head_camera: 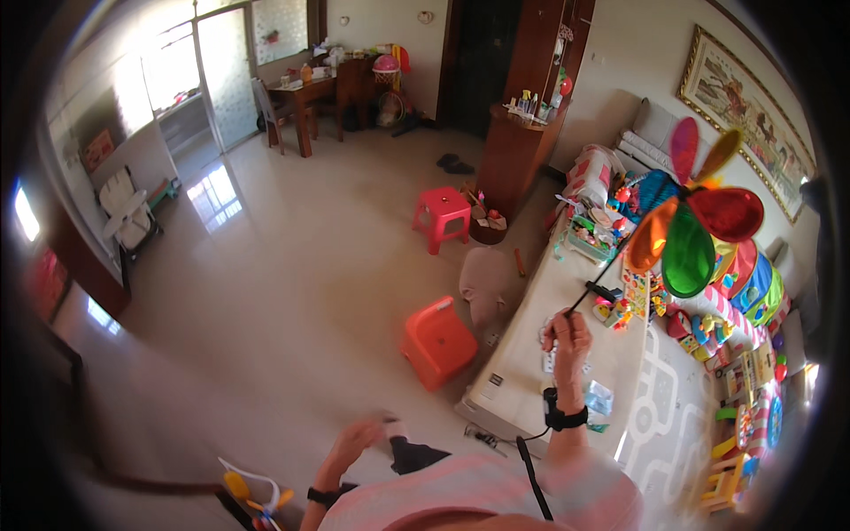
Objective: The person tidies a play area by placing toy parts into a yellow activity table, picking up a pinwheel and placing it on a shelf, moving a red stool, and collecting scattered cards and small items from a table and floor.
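Observation:
My right hand [570,337] is closed around the thin black stick of a toy pinwheel [688,249], raised above the long pale table. Its petals are red, green, orange, yellow and pink, and the stick slants up to the right. My left hand [358,443] hangs low in front of my body, near my foot [397,428]. It is blurred, with loosely extended fingers and nothing visible in it. Each wrist wears a black strap. Beneath my right hand, small pale items lie on the table [514,362], and a blue-and-white packet [599,398] lies near the wrist.
An orange plastic stool [441,345] lies tipped on the floor beside a pinkish cushion [483,282]. Farther off stands a red stool [443,214]. A toy basket [591,242] sits on the table's far end. A patterned play mat [671,405] and many toys are at right.

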A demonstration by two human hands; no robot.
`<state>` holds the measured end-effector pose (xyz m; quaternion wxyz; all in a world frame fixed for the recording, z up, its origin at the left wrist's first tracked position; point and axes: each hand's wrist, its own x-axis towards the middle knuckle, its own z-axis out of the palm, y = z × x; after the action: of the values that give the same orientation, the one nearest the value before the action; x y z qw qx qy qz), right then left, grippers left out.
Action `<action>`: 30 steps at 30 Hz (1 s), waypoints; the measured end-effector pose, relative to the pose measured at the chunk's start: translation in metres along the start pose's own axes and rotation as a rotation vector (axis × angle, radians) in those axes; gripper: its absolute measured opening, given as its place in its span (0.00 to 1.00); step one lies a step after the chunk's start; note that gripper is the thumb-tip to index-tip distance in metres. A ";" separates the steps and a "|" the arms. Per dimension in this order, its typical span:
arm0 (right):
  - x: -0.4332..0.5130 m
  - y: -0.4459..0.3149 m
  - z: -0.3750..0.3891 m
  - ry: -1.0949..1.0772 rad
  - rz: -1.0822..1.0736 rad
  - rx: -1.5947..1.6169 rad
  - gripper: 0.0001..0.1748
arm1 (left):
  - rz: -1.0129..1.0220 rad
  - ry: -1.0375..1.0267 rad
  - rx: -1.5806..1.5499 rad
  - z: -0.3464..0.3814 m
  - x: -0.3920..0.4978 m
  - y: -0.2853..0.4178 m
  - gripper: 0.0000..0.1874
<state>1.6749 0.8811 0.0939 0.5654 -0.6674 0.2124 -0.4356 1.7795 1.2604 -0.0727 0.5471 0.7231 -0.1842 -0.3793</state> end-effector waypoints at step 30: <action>0.579 0.010 0.404 0.787 -0.649 -0.473 0.17 | -0.184 0.390 0.028 -0.819 0.577 0.250 0.18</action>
<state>2.3159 0.6586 0.2896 0.1154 -0.5944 0.2832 -0.7438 2.8032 1.3174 0.0530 0.5255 0.8040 -0.0134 -0.2779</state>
